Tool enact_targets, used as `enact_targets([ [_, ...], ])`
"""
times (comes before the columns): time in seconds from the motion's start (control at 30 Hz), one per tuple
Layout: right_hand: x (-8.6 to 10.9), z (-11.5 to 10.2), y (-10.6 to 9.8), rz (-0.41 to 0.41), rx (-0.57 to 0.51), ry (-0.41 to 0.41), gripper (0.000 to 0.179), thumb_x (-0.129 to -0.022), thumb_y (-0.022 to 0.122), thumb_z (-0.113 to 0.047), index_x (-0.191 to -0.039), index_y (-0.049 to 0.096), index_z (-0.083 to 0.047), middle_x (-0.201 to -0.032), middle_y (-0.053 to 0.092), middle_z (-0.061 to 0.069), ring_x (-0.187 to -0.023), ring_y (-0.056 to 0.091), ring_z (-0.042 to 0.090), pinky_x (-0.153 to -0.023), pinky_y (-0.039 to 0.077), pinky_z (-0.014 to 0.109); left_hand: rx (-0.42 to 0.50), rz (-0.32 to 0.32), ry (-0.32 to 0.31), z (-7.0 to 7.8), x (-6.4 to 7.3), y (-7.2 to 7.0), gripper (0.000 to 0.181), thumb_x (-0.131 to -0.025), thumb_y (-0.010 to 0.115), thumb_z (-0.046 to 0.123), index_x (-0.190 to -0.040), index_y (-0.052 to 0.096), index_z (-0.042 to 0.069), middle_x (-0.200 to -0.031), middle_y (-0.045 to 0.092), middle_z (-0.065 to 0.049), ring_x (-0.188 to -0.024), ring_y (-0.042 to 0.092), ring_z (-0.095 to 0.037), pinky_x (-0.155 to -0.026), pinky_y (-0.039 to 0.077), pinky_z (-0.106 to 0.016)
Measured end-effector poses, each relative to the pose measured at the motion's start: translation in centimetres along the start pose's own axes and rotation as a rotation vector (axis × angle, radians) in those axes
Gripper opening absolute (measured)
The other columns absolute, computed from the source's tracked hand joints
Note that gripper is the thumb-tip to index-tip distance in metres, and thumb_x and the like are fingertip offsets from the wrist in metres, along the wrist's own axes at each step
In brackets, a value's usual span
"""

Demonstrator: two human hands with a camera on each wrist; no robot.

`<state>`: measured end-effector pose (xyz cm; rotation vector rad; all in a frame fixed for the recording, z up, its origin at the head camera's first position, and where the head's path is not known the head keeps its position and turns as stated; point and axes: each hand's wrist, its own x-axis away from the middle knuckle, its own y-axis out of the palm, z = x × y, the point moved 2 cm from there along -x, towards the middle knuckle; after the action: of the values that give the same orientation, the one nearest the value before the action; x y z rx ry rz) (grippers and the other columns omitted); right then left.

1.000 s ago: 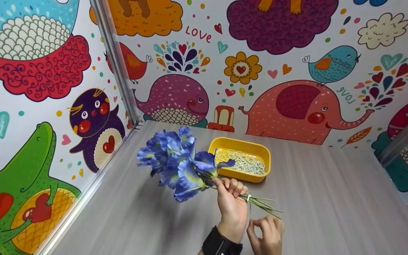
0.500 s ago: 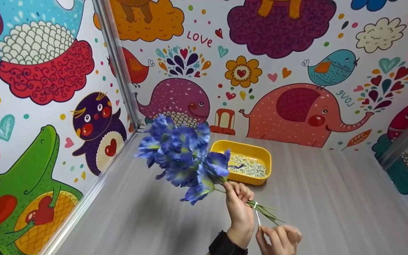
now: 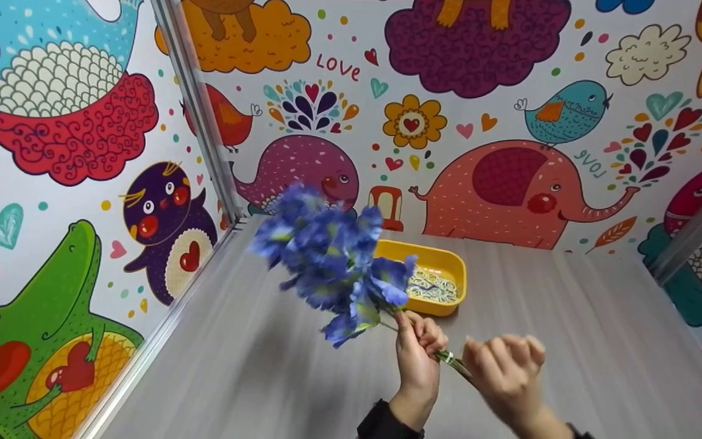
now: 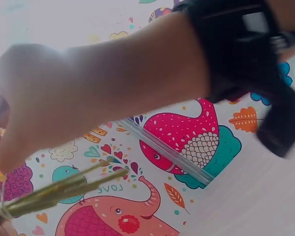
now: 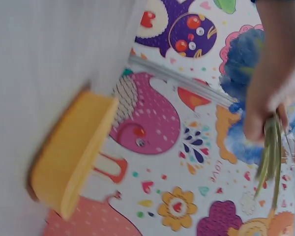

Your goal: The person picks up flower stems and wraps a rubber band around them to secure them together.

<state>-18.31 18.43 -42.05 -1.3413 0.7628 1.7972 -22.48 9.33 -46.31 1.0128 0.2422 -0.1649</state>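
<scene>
A bunch of blue artificial flowers [image 3: 326, 250], probably irises, tilts up to the left in the head view. My left hand [image 3: 418, 360] grips its green stems [image 5: 270, 157] below the blooms. Around the stems, just past that hand, sits a white rubber band [image 3: 448, 358]. Close by the stem ends is my right hand [image 3: 505, 378], fingers curled. In the left wrist view a thin stretched strand of the band runs from the stems [image 4: 59, 192] up to the right hand's [image 4: 39, 98] fingertips, which pinch it.
A yellow tray [image 3: 462, 286] with many pale rubber bands [image 3: 433, 286] stands behind the flowers on the grey wood-grain table [image 3: 570, 341]. Cartoon-printed walls [image 3: 473, 122] enclose the table at the back and sides.
Both hands have shifted to the right with the flowers. The right hand has risen from below the stems to beside their ends, turning over as it pulls the band.
</scene>
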Motion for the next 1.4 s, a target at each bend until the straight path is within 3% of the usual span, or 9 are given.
enact_targets([
  [0.23, -1.1, 1.8, -0.2, -0.147, -0.008, 0.032, 0.039, -0.094, 0.055, -0.012, -0.056, 0.051, -0.002, -0.054, 0.045, 0.007, -0.060, 0.043, 0.030, -0.067, 0.026, 0.045, -0.040, 0.007, -0.190, 0.4, 0.4, 0.2, 0.046, -0.102, 0.016, 0.049, -0.071, 0.029, 0.018, -0.058, 0.023, 0.009, -0.049, 0.022, -0.002, -0.052, 0.017, -0.021],
  [0.4, 0.3, 3.6, -0.1, -0.305, -0.058, 0.140, 0.030, -0.090, 0.053, -0.015, -0.062, 0.060, -0.005, -0.059, 0.051, 0.006, -0.068, 0.047, 0.031, -0.071, 0.027, 0.048, -0.010, -0.011, -0.285, 1.0, 0.4, 0.2, 0.047, -0.102, 0.008, 0.046, -0.071, 0.027, 0.018, -0.058, 0.022, 0.008, -0.049, 0.021, -0.004, -0.053, 0.016, -0.022],
  [0.53, 1.6, 4.7, -0.1, -0.436, -0.146, 0.281, 0.029, -0.090, 0.053, -0.023, -0.067, 0.062, -0.008, -0.061, 0.048, 0.001, -0.075, 0.047, 0.028, -0.075, 0.027, 0.049, 0.062, 0.008, -0.341, 1.6, 0.3, 0.4, 0.048, -0.101, 0.005, 0.047, -0.070, 0.027, 0.018, -0.058, 0.022, 0.007, -0.049, 0.022, -0.004, -0.054, 0.015, -0.022],
  [0.67, 2.1, 4.9, 0.0, -0.526, -0.254, 0.405, 0.010, -0.079, 0.066, -0.014, -0.070, 0.063, -0.013, -0.060, 0.042, -0.003, -0.077, 0.043, 0.020, -0.077, 0.025, 0.043, 0.134, 0.032, -0.414, 2.3, 0.3, 0.6, 0.050, -0.102, 0.005, 0.047, -0.068, 0.029, 0.020, -0.058, 0.022, 0.007, -0.048, 0.025, -0.003, -0.057, 0.013, -0.024],
  [0.73, 2.3, 4.9, 0.1, -0.552, -0.290, 0.449, 0.014, -0.069, 0.073, -0.005, -0.070, 0.062, -0.014, -0.061, 0.041, -0.005, -0.077, 0.040, 0.016, -0.077, 0.022, 0.037, 0.174, 0.038, -0.438, 2.7, 0.2, 0.8, 0.050, -0.102, 0.005, 0.048, -0.068, 0.031, 0.020, -0.058, 0.022, 0.007, -0.047, 0.027, -0.003, -0.058, 0.012, -0.024],
  [0.87, 2.9, 4.6, 0.4, -0.566, -0.329, 0.518, 0.032, -0.057, 0.079, 0.007, -0.070, 0.061, -0.017, -0.061, 0.039, -0.009, -0.075, 0.037, 0.010, -0.074, 0.020, 0.029, 0.234, 0.038, -0.417, 3.2, 0.0, 1.2, 0.050, -0.101, 0.007, 0.049, -0.070, 0.032, 0.020, -0.059, 0.023, 0.007, -0.048, 0.028, -0.003, -0.059, 0.013, -0.024],
  [1.07, 4.6, 3.1, 0.8, -0.511, -0.419, 0.646, 0.031, -0.059, 0.075, 0.010, -0.067, 0.060, -0.015, -0.058, 0.039, -0.003, -0.070, 0.038, 0.009, -0.068, 0.023, 0.026, 0.305, 0.099, -0.352, 3.4, -0.3, 1.7, 0.049, -0.101, 0.010, 0.050, -0.070, 0.031, 0.019, -0.059, 0.021, 0.006, -0.047, 0.026, -0.003, -0.058, 0.013, -0.023],
  [1.23, 5.9, 1.5, 0.3, -0.501, -0.544, 0.894, 0.030, -0.063, 0.075, 0.017, -0.066, 0.060, -0.009, -0.060, 0.041, 0.001, -0.066, 0.039, 0.008, -0.060, 0.030, 0.023, 0.382, 0.202, -0.321, 3.0, -0.3, 1.6, 0.050, -0.101, 0.013, 0.050, -0.068, 0.033, 0.018, -0.058, 0.020, 0.006, -0.045, 0.026, -0.003, -0.057, 0.013, -0.022],
  [1.4, 6.4, 0.9, -0.8, -0.505, -0.523, 1.070, 0.028, -0.067, 0.075, 0.017, -0.066, 0.062, -0.007, -0.062, 0.045, -0.003, -0.066, 0.041, 0.004, -0.058, 0.032, 0.023, 0.419, 0.223, -0.299, 2.8, -0.3, 1.5, 0.051, -0.102, 0.014, 0.051, -0.067, 0.034, 0.018, -0.058, 0.020, 0.007, -0.045, 0.025, -0.003, -0.056, 0.013, -0.022],
])
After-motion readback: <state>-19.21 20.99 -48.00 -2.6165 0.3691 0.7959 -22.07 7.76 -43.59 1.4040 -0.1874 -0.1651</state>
